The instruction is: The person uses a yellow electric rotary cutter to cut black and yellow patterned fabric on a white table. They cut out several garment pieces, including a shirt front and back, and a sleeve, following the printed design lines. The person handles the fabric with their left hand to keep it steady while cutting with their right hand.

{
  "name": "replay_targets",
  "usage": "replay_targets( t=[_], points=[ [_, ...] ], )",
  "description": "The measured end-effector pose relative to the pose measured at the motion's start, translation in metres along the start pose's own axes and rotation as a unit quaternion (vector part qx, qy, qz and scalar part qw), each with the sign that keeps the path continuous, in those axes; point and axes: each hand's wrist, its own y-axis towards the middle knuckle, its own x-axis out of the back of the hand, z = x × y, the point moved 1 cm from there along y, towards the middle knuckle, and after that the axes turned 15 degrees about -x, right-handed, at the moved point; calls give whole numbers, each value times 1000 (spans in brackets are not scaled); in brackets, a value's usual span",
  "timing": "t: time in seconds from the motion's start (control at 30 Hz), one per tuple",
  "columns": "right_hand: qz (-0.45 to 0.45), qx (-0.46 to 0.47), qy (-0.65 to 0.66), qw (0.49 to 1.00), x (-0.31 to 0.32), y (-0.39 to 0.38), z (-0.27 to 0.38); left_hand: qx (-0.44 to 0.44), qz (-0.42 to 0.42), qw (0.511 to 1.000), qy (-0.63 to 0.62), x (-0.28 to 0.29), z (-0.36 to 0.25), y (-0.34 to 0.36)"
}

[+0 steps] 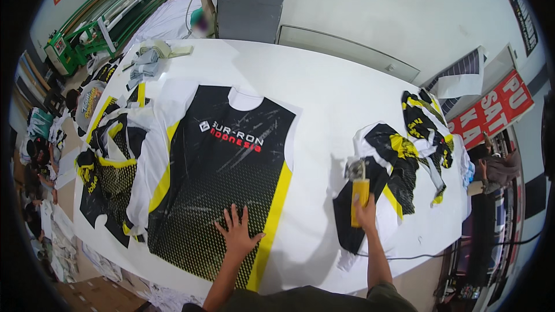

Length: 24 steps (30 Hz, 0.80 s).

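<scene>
A black, white and yellow printed jersey panel [225,156] lies flat on the white table [306,214]. My left hand [240,234] rests on its lower right part with the fingers spread. My right hand [365,211] is wrapped round the yellow body of an electric fabric cutter [359,188], its metal head pointing away from me. Under and beside the cutter lie cut fabric pieces [381,162] in black, white and yellow. From the cutter's near end a dark cord [416,257] runs off to the right.
Crumpled jersey pieces [121,162] are heaped on the table's left. Grey and pale cloth strips [147,60] sit at the far left corner. More scraps [425,121] lie at the right. A person [500,170] is beyond the right edge; green roller machinery [110,17] stands at the back left.
</scene>
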Motion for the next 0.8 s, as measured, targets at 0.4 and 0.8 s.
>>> replay_targets(
  t=[0.4,0.8],
  points=[
    [203,-18,-240,949,17,-275,-29,-39,64,997,24,-10,72,-127],
    [177,119,-254,943,-52,-234,25,-33,71,997,3,-5,73,-136]
  ],
)
